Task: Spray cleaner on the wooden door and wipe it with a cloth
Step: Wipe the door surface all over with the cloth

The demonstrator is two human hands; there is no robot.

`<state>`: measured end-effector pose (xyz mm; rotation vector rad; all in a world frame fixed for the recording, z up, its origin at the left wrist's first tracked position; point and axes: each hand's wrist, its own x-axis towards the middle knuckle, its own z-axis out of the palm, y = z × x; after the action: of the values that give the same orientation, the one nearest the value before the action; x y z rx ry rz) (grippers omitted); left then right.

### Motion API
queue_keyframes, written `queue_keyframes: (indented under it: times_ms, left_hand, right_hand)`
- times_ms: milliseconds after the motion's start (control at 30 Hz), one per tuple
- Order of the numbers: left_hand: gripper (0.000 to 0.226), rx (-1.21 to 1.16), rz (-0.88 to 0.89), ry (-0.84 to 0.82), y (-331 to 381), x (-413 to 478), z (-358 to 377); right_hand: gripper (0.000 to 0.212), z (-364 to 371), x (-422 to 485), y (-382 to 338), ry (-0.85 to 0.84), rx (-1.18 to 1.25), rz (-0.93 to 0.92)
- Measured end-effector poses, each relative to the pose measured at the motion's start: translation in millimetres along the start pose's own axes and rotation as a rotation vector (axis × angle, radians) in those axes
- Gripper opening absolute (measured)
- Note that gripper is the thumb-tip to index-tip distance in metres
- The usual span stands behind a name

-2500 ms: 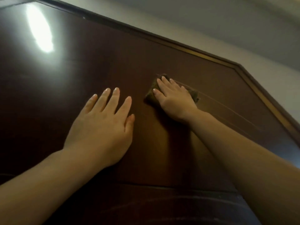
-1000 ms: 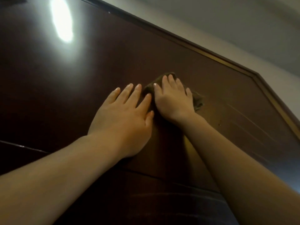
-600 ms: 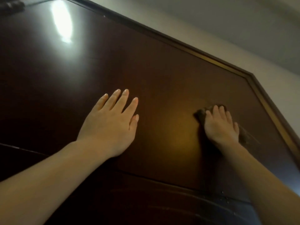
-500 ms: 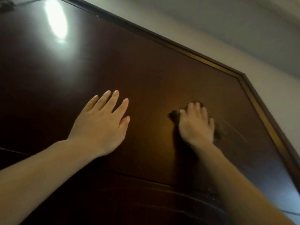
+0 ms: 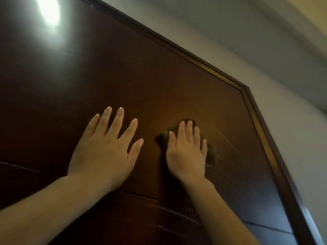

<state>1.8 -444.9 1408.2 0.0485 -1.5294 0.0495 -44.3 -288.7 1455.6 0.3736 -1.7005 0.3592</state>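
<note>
The dark glossy wooden door [image 5: 123, 68] fills most of the head view, seen from below. My left hand [image 5: 106, 149] lies flat on the door with its fingers spread and straight. A little to its right, my right hand [image 5: 185, 152] presses a small dark brown cloth [image 5: 211, 154] flat against the upper panel, fingers straight on top of it. Most of the cloth is hidden under the hand; its edges show at the fingertips and at the right side. Thin wet streaks run up and to the right of the cloth. No spray bottle is in view.
The door's frame [image 5: 265, 135] runs along the top and down the right side, with a pale wall [image 5: 283, 85] beyond it. A bright lamp reflection [image 5: 47, 11] shines on the door at the upper left. A panel groove [image 5: 150, 198] crosses below the hands.
My right hand slid the cloth far right across the door, then back left toward my left hand. The left hand stayed flat on the door. The view shifted slightly.
</note>
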Motion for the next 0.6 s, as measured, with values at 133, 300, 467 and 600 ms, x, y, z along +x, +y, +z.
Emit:
queue_keyframes:
  times_ms: [133, 300, 467, 600]
  left_hand:
    - [0.073, 0.032, -0.001, -0.054, 2.6, -1.5, -5.2]
    - [0.069, 0.067, 0.019, -0.011, 3.7, -4.3, -2.0]
    - [0.061, 0.091, 0.018, -0.069, 1.8, -2.1, -2.8]
    - [0.061, 0.088, 0.031, -0.063, 1.4, -1.5, -1.0]
  right_hand:
    - [0.055, -4.5, 17.6, 8.2, -0.015, -0.043, -0.163]
    - [0.053, -6.2, 62.7, 12.2, -0.006, -0.142, -0.196]
    - [0.052, -17.1, 109.1, 62.1, 0.039, -0.139, 0.053]
    - [0.054, -19.6, 101.9, 90.2, 0.055, -0.043, 0.230]
